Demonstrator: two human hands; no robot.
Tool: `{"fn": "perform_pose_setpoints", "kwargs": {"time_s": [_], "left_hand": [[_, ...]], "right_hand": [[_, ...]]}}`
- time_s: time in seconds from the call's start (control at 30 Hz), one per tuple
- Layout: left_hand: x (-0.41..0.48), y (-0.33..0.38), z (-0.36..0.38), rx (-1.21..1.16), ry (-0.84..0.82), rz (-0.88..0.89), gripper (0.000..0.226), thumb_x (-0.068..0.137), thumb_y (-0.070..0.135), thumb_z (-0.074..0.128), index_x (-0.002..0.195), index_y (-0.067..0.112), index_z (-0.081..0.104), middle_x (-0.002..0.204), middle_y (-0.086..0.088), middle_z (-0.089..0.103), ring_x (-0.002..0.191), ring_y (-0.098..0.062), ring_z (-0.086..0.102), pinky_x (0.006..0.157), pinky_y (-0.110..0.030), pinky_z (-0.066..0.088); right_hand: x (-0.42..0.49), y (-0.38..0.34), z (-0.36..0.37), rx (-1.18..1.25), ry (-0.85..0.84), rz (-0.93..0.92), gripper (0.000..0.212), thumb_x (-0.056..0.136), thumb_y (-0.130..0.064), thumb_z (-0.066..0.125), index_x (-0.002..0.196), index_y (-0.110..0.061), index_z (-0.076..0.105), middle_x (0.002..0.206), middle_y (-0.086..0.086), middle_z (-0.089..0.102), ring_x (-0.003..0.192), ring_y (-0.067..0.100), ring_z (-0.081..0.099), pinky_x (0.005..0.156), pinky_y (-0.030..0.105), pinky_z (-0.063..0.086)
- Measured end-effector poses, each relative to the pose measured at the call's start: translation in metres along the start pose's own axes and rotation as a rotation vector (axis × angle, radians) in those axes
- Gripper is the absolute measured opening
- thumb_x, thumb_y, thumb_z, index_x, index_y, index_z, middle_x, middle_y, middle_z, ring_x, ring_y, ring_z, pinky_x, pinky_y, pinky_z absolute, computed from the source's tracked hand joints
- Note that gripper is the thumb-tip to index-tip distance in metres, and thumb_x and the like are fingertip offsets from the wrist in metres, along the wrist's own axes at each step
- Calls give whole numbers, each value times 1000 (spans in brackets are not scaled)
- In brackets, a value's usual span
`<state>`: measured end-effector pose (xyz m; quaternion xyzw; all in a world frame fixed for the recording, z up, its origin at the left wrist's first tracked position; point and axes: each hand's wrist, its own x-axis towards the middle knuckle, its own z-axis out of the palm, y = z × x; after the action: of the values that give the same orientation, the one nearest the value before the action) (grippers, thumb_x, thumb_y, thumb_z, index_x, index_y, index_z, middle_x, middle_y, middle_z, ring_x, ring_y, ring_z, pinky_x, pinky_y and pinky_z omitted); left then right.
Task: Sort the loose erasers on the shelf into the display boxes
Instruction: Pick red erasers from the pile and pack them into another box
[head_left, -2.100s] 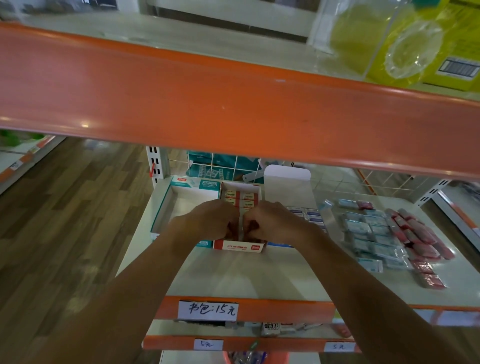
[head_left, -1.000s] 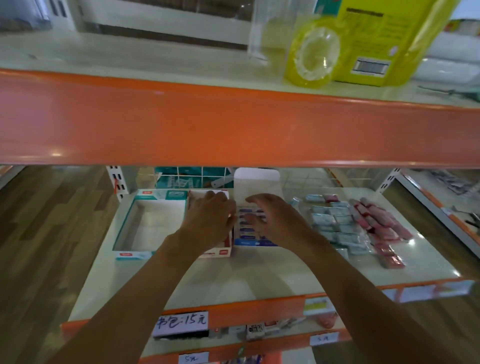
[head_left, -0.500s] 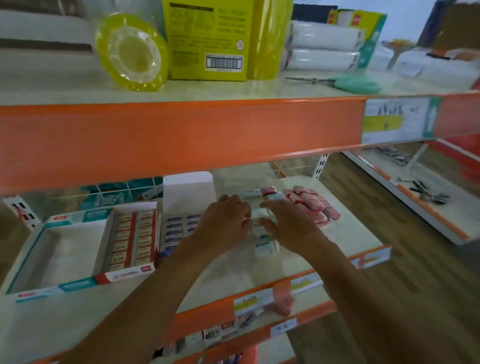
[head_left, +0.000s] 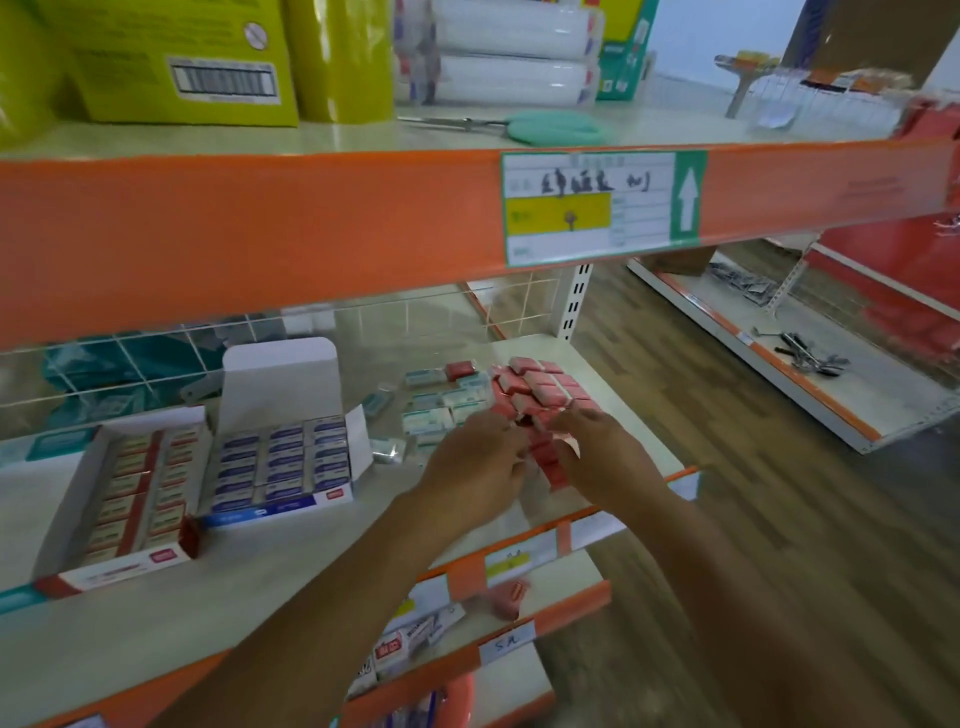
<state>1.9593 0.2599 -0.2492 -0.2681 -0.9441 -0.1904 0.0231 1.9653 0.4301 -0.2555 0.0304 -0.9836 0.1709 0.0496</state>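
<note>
Where the shelf (head_left: 171, 618) begins at far left, a teal-trimmed box (head_left: 52, 442) is cut by the frame edge, its white floor bare. Touching it on the right is the red display box (head_left: 130, 499), packed w/ rows of red-and-white erasers. Just right of that, the blue display box (head_left: 280, 462) is full too, and its white lid flap (head_left: 280, 374) stands up at the back. The flap is close under the orange rail (head_left: 249, 234) of the upper shelf, which overhangs the whole row & cuts headroom. Bare shelf runs in front of both boxes to the orange front lip (head_left: 462, 578). Betw. the blue box and the loose stock is a narrow gap holding a clear-wrapped eraser (head_left: 387, 451), w/ a teal one (head_left: 376, 402) further back. Next come the loose teal-and-white erasers (head_left: 441, 408), flat in a cluster and touching the loose pink erasers (head_left: 535, 387) on their right. The left hand (head_left: 475, 467) is in over the front lip, knuckles up, fingers bent & close together, tips at the near end of the pink pile. The right hand (head_left: 605, 457) is just beside it, fingers bent down onto the pink ones. Whether either hand actually pinches an eraser can't be told. The pink pile sits near the shelf's right edge, and beyond that is open wood floor (head_left: 779, 519).
</note>
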Motion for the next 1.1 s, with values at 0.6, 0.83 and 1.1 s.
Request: {"fn": "perform_pose_setpoints", "kwargs": {"time_s": [0.6, 0.83, 1.1], "left_hand": [[9, 37, 50, 6, 52, 11, 22, 93, 23, 53, 111, 17, 64, 110, -1, 54, 103, -18, 45, 79, -24, 35], [1, 31, 44, -69, 35, -72, 12, 89, 26, 60, 97, 20, 66, 98, 3, 58, 96, -14, 50, 78, -30, 46], [-3, 22, 36, -111, -85, -178, 19, 82, 26, 63, 99, 19, 57, 95, 1, 54, 85, -17, 53, 71, -31, 46]], "right_hand": [[11, 51, 3, 137, -155, -171, 11, 80, -9, 65, 89, -11, 71, 95, 4, 66, 79, 22, 60, 64, 23, 39], [23, 48, 4, 119, -264, -94, 20, 80, -34, 72, 94, -21, 64, 83, -10, 56, 76, 11, 55, 60, 20, 39], [25, 43, 5, 82, -255, -183, 26, 81, -33, 72, 104, -21, 64, 97, -3, 62, 81, 14, 56, 69, 24, 45]]}}
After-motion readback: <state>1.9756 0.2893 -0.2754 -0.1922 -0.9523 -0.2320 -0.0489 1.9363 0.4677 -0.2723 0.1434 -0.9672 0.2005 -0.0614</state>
